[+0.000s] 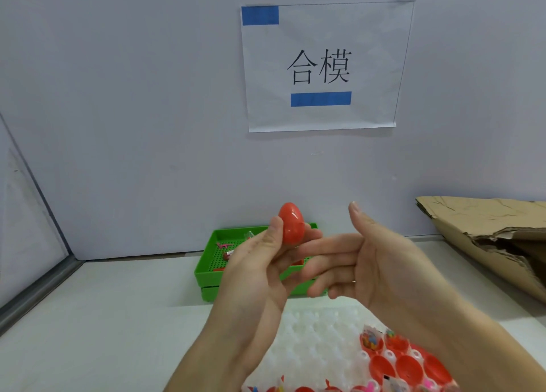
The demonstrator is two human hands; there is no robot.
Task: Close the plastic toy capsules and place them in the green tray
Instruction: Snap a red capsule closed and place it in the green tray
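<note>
— Left hand (260, 261) first: what's it doing?

— Pinching a closed red capsule (292, 223), thumb on its near side, fingertips behind. The egg stands upright, pointed end up, raised in the air above the table (103, 317).

— And the right hand (372, 261)?

— Empty. Palm turned toward the left, fingers (331, 241) stretched out loose at 3 o'clock of the capsule, reaching in just below it. Whether they touch the left hand's fingertips, I cannot tell.

— Where's the tray?

— Green tray (206, 270) sits behind the hands, at 12 o'clock on the table, against the wall. Both hands cover much of it. A few small toy bits lie on its perforated floor; I can't make them out clearly.

— Anything nearer?

— White holder (313, 341) at 6 o'clock, under the wrists. Open red halves (407, 365) sit in its right part, at about 5 o'clock, some with small coloured toys inside.

— The rest?

— Paper sign (325, 66) on the wall at 12 o'clock, with blue tape. Torn cardboard (487, 232) at 3 o'clock.
</note>
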